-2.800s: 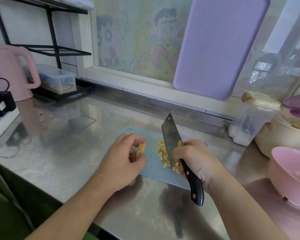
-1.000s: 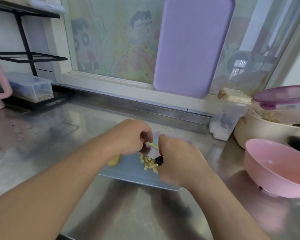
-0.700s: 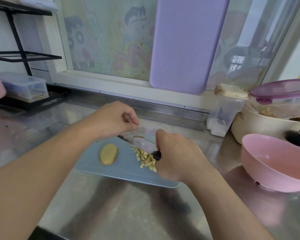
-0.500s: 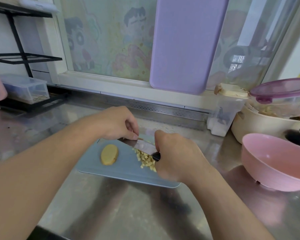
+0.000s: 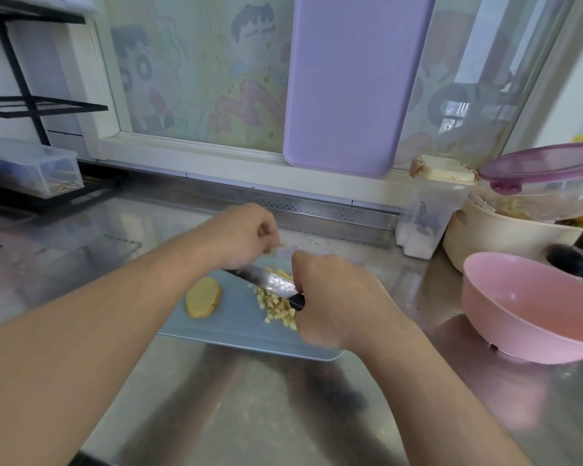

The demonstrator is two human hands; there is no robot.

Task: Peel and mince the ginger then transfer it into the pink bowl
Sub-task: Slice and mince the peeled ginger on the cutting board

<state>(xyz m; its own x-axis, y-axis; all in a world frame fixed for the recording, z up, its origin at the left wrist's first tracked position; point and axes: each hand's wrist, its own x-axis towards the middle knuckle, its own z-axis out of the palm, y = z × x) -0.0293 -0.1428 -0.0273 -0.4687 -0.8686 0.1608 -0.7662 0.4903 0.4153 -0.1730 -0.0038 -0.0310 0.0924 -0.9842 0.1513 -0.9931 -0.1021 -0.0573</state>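
Ginger (image 5: 276, 306) on board (image 5: 236, 322), steel counter (image 5: 216, 398)

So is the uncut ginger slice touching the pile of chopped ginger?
Apart. The head view shows bare blue cutting board between the ginger slice and the chopped ginger.

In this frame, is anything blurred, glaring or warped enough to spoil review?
Head view: the right hand and the knife show slight motion blur, though the chopped ginger stays readable. Head view: the steel counter carries soft window glare and dark arm shadows. Head view: wide-angle distortion bends the window frame and stretches the forearms.
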